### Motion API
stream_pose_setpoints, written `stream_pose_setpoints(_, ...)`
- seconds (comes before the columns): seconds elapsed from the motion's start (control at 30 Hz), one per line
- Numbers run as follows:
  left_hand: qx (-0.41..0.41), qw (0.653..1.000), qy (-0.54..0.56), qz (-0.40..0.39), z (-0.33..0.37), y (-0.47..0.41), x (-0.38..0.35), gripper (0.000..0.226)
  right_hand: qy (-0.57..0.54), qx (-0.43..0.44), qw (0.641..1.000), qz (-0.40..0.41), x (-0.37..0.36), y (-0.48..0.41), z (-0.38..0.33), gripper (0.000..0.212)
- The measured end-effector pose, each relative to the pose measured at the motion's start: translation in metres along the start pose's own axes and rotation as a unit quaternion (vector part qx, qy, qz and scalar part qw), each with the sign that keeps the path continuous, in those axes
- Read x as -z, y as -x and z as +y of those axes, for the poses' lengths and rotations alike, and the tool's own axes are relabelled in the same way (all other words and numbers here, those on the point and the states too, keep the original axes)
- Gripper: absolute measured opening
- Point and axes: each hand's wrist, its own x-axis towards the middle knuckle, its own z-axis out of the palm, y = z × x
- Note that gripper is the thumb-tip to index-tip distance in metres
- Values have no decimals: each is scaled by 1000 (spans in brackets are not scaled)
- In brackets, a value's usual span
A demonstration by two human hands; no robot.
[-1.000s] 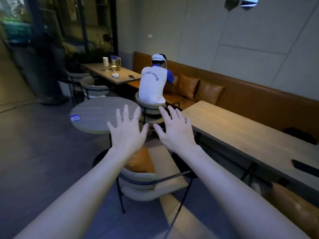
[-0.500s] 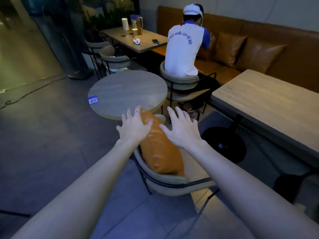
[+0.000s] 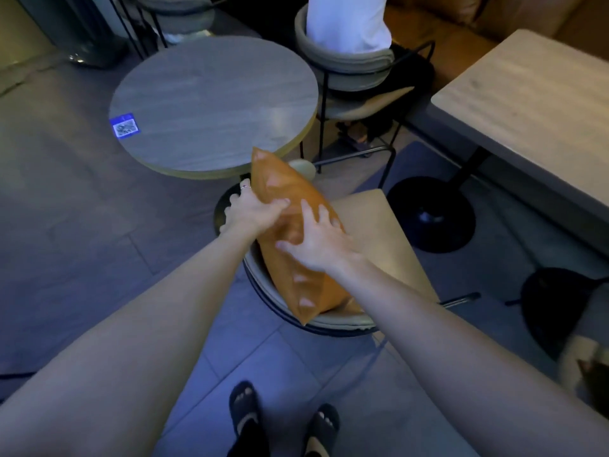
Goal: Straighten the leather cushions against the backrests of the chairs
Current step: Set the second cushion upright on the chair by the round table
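Observation:
An orange leather cushion [image 3: 286, 199] stands on edge in the chair [image 3: 372, 225] just below me, lying along its curved backrest. My left hand [image 3: 253, 211] grips the cushion's upper left edge, thumb on its face and fingers behind. My right hand [image 3: 313, 239] lies flat on the cushion's face with fingers spread, pressing on its middle. The cushion's lower corner reaches the backrest rim near me; my forearms hide part of it.
A round grey table [image 3: 214, 103] with a blue QR sticker [image 3: 124, 126] stands just beyond the chair. A seated person in a white shirt [image 3: 346, 24] fills the chair behind it. A long wooden table [image 3: 534, 103] runs on the right, black pedestal bases beneath.
I have stepped closer and tilted my view down. My left hand went from resting on the cushion's top to gripping its edge, and my right hand now presses its face.

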Motion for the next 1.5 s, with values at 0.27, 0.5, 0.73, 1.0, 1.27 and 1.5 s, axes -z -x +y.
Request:
stream_pose_setpoints(0.27,58,992,48,-97,-10,-91,-18,166,47,-81,993,-65,-43,-41,-20,121)
stream_pose_setpoints(0.5,70,975,82,-192,0,-133,-11,132,45,-149,987,-34,-41,-82,-32,123)
stream_pose_setpoints(0.73,71,965,65,-242,-4,-150,-16,126,27,-187,981,49,-64,-62,-41,110)
stream_pose_setpoints(1.0,34,966,33,-256,-16,-149,-6,128,41,-255,954,152,-98,-18,-57,99)
stream_pose_setpoints(1.27,24,945,-28,-325,-15,-165,-9,127,31,-342,922,177,-119,28,-54,110)
stream_pose_setpoints(1.5,-11,931,-48,-363,-15,-171,-2,121,-63,-400,860,311,-142,35,-69,97)
